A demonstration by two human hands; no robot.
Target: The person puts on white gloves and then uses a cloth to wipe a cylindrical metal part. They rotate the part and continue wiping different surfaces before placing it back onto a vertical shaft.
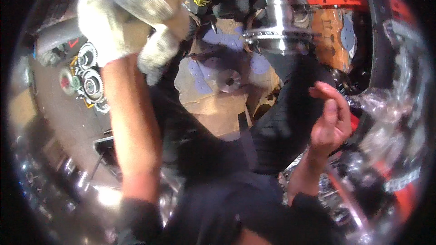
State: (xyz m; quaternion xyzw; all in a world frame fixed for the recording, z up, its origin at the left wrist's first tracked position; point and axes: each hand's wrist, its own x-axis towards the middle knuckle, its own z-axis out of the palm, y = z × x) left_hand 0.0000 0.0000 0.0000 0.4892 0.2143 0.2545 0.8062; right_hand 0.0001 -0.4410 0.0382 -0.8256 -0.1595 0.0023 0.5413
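Observation:
My left hand (122, 18) is raised at the upper left in a white knit work glove, fingers bent and thumb hanging apart, with nothing visible in it. My bare right hand (329, 120) hovers at the right above my dark-trousered knee, fingers loosely curled and holding nothing. A polished steel shaft with a ringed collar (277, 22) stands at the top centre, nearer my right hand. A small round metal disc (228, 80) lies between my knees on a sheet of cardboard (213, 109).
A cluster of steel gears (88, 75) lies on the brown floor at the left. Orange machine parts (336, 27) and a dark curved rim sit at the upper right. Crinkled clear plastic (390, 122) covers the right side. Shiny metal parts line the lower left edge.

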